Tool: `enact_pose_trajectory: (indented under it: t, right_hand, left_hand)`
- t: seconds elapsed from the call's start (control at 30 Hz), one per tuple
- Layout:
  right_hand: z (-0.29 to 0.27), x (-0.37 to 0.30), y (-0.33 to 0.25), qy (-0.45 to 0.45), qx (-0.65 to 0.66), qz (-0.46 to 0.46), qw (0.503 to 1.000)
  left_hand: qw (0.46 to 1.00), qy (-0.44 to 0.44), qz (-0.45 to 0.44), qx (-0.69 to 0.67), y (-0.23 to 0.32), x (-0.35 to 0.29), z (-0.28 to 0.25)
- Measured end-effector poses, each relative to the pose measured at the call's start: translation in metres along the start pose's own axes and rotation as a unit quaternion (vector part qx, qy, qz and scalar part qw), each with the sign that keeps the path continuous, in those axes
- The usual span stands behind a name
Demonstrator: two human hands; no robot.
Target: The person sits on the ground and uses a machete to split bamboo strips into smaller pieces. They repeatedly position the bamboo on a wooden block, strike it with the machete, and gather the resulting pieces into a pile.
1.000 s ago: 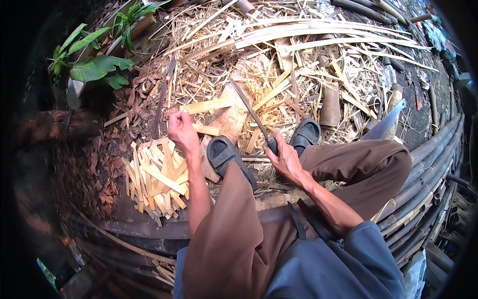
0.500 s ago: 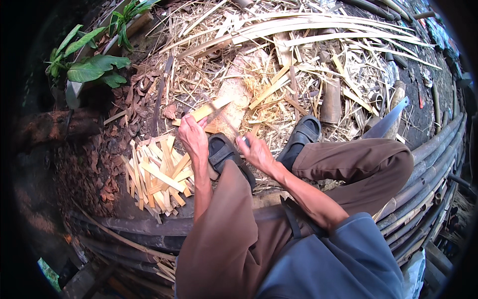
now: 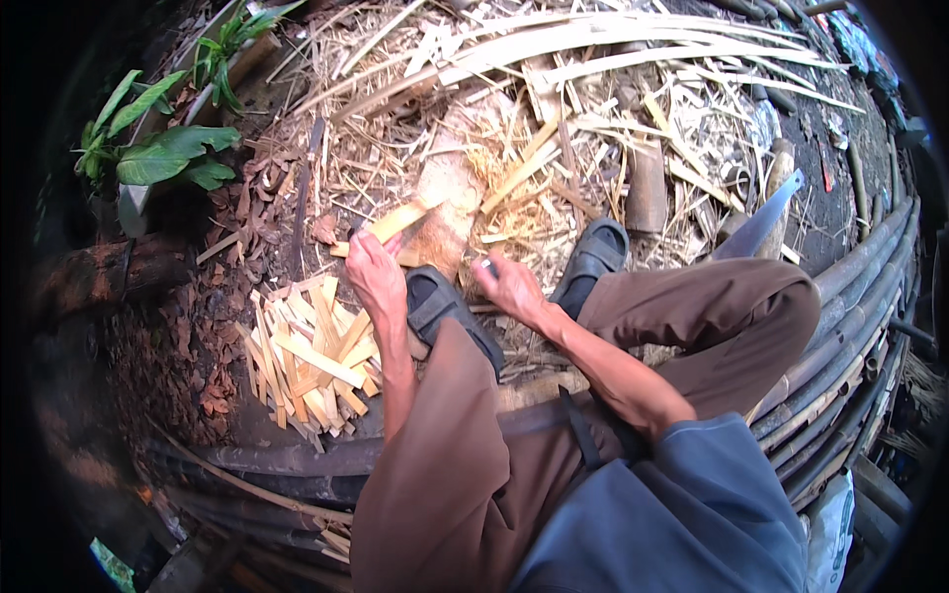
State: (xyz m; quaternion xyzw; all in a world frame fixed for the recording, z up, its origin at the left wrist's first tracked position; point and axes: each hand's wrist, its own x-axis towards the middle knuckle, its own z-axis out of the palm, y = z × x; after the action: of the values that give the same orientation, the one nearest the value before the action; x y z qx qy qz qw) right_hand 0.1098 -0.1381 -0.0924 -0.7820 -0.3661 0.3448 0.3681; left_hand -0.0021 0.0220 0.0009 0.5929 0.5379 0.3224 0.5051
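My left hand (image 3: 376, 279) is closed round a pale bamboo strip (image 3: 407, 216), whose free end points up and right over a light wooden block (image 3: 447, 180). A second pale piece shows beneath that hand. My right hand (image 3: 514, 295) is a fist beside my left sandal, a short way right of the strip. Out of its top pokes the dark handle (image 3: 486, 265) of a knife; the blade is hard to make out now. Left of my left forearm lies a loose heap of short bamboo strips (image 3: 314, 358).
Long split bamboo lengths (image 3: 613, 40) curve across shavings at the back. A saw blade (image 3: 763, 225) leans by my right knee, near a bamboo tube (image 3: 647, 188). Bamboo poles (image 3: 845, 321) run along the right side. Green plants (image 3: 163, 156) grow at far left.
My right hand has shifted slightly right, away from the strip, and the knife blade that showed before is no longer distinct. My left hand keeps its hold. The whole view has drifted a little.
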Motion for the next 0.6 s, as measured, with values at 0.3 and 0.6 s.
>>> enact_pose_trajectory:
  t: [0.3,0.6]
  right_hand:
    - [0.006,0.005,0.012,0.012,0.017,0.048,0.999]
    - [-0.001,0.009,0.036,-0.056,0.075,0.099,0.991]
  left_hand:
    - [0.999,0.035,0.027,-0.018,-0.016,0.008,-0.002]
    - [0.999,-0.016,-0.031,-0.04,0.013,0.002,-0.011]
